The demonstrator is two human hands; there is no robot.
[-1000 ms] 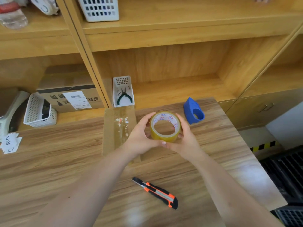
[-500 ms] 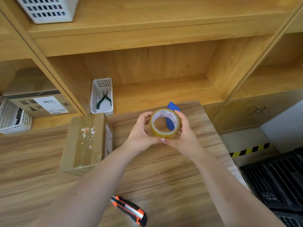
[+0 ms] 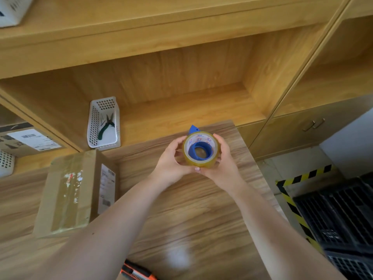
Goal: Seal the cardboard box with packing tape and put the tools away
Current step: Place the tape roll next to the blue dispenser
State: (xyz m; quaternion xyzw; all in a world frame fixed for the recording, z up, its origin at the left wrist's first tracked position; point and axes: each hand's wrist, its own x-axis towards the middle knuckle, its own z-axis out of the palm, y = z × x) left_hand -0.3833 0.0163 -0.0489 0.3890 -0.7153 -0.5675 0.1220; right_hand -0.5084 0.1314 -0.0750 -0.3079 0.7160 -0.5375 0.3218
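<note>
Both hands hold a roll of clear yellowish packing tape (image 3: 201, 160) above the far part of the wooden table (image 3: 201, 209). My left hand (image 3: 171, 162) grips its left side, my right hand (image 3: 224, 164) its right side. A blue tape dispenser (image 3: 199, 152) shows through the roll's core, with its tip poking out above; it lies directly behind the roll. The taped cardboard box (image 3: 68, 193) lies on the table to the left. An orange and black utility knife (image 3: 137, 272) lies at the bottom edge, partly cut off.
A white basket (image 3: 104, 123) with green-handled pliers (image 3: 106, 126) stands on the low shelf behind the table. Another labelled carton (image 3: 24, 139) sits in the left shelf bay. Black crates (image 3: 343, 219) and hazard-striped floor tape lie right of the table edge.
The tape roll has moved away from me and now sits in line with the blue dispenser. The view has shifted right, so the box and knife slid left and down.
</note>
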